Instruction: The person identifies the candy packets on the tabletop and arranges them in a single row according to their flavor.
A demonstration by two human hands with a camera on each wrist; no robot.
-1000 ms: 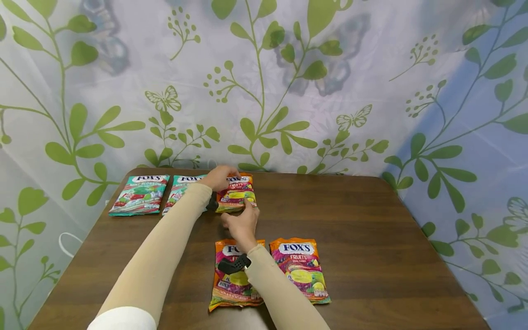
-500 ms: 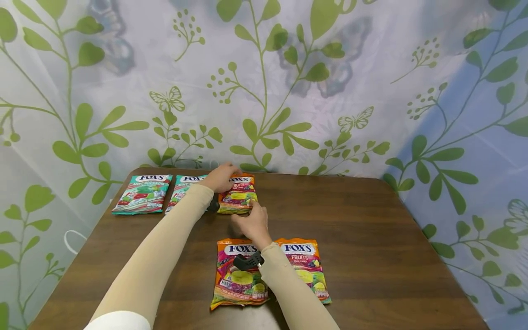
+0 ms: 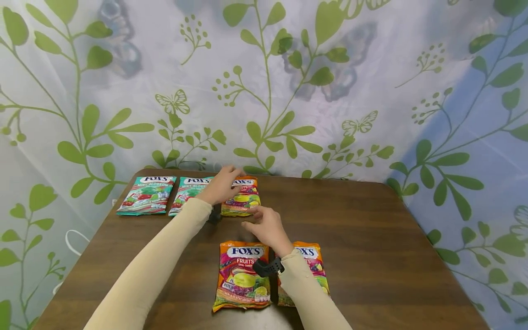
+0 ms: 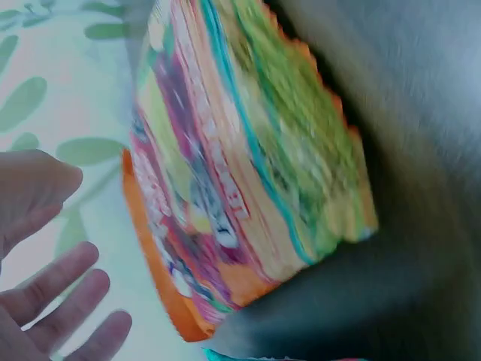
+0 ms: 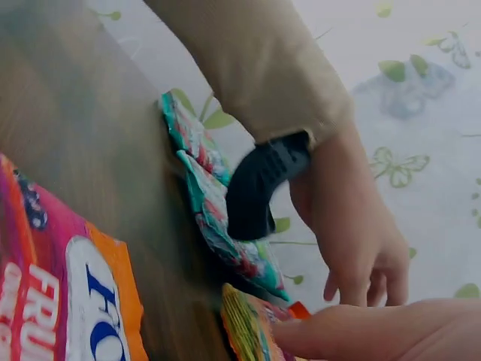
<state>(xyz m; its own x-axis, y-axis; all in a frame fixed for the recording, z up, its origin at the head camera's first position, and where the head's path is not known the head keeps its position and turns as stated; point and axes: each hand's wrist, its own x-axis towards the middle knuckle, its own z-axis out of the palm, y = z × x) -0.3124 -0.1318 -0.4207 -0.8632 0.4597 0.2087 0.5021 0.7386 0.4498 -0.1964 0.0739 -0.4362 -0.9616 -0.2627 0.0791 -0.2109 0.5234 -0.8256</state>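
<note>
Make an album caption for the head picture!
Hands near the back FOX'S Fruits bag, beside two Mint Blossom bags, with two more Fruits bags in front.

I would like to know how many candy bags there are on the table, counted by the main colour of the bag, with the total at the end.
Orange bags: 3
Teal bags: 2
Total: 5
</note>
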